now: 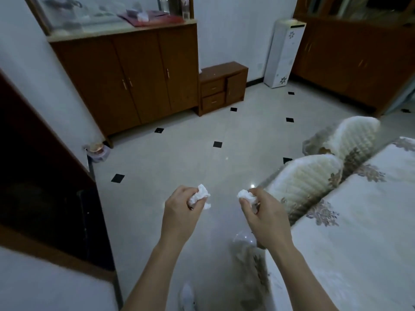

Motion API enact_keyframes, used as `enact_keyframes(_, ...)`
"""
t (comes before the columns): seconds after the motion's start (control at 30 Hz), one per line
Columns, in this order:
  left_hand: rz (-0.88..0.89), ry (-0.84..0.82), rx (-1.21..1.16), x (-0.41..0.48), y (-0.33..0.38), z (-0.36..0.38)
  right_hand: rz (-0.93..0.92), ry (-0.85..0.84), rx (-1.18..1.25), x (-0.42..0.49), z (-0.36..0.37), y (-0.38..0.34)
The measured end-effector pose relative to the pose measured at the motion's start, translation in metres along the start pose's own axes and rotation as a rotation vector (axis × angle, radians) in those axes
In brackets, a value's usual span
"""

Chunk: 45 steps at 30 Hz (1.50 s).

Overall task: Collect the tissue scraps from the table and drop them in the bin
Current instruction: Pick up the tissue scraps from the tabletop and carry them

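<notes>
Both forearms reach forward over the tiled floor (179, 153), wrists level and apart. Left hand (182, 209) is curled tight around a crumpled tissue scrap (199, 195); right hand (262, 212) pinches another tissue wad (246, 195) beside the table's (359, 221) cloth-covered edge.

Dim tiled floor (202, 158), brown cabinets (125, 77)

Crumpled soft paper tissue scraps (200, 195), glossy tiled floor (179, 153), polished wood cabinet (134, 75).
</notes>
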<state>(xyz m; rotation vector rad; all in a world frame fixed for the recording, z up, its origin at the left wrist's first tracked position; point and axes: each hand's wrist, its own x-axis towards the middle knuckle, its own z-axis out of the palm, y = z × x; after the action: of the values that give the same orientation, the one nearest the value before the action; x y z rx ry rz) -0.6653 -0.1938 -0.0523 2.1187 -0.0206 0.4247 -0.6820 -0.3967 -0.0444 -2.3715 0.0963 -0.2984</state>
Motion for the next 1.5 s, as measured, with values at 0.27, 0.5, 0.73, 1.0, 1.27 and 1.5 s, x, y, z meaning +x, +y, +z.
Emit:
enact_keyframes(0.27, 0.033, -0.101, -0.037, 0.132, -0.057, -0.011, 0.068, 0.061, -0.02, 0.114, 0.072, -0.044)
enact_keyframes(0.5, 0.074, -0.123, -0.065, 0.214, -0.078, 0.005, 0.116, 0.086, -0.003, 0.174, 0.103, -0.05)
enact_keyframes(0.73, 0.12, -0.168, -0.089, 0.294, -0.088, 0.059, 0.183, 0.116, 0.021, 0.247, 0.118, -0.017)
enact_keyframes(1.0, 0.159, -0.324, -0.072, 0.419, -0.073, 0.164, 0.318, 0.202, 0.075, 0.371, 0.115, 0.041)
enact_keyframes(1.27, 0.258, -0.42, -0.1, 0.524, -0.031, 0.269, 0.393, 0.253, 0.011, 0.482, 0.071, 0.09)
enact_keyframes(1.5, 0.304, -0.546, -0.14, 0.576, -0.005, 0.356, 0.46, 0.34, -0.034, 0.535, 0.044, 0.133)
